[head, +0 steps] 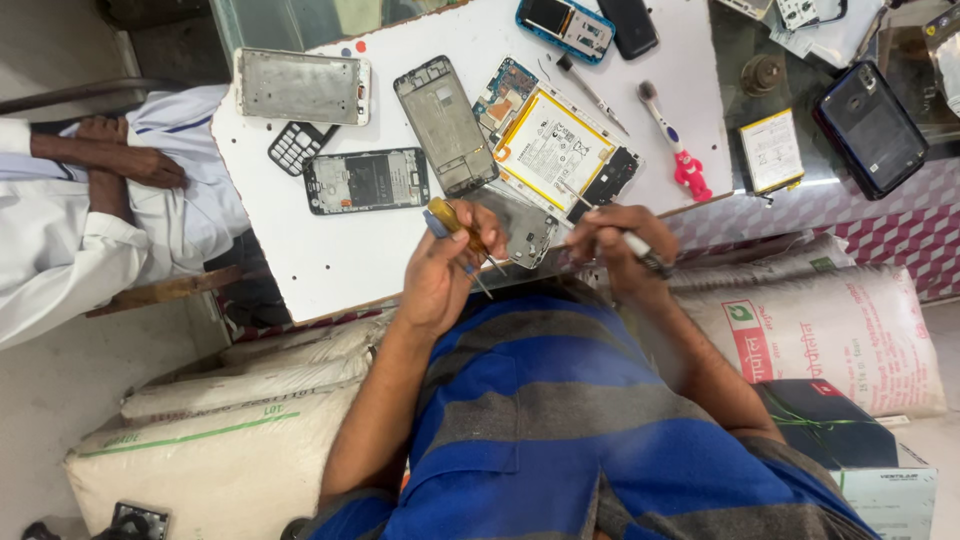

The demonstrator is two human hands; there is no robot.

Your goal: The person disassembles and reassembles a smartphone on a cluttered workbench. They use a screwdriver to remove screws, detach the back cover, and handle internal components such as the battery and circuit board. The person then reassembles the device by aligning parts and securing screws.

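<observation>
Blue-striped shirt (560, 420) fills six o'clock. On the white board (330, 250), left hand (445, 275) grips a yellow-handled screwdriver (455, 222); right hand (615, 245) pinches a slim tool (645, 252) over the grey phone cover (525, 228). Mid-disassembly, likely; steady tip placement matters next.

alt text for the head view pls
Person's left hand grips a yellow-handled screwdriver, right hand a slim silver tool, over a white board strewn with dismantled phone parts, including a yellow-edged white battery.
</observation>
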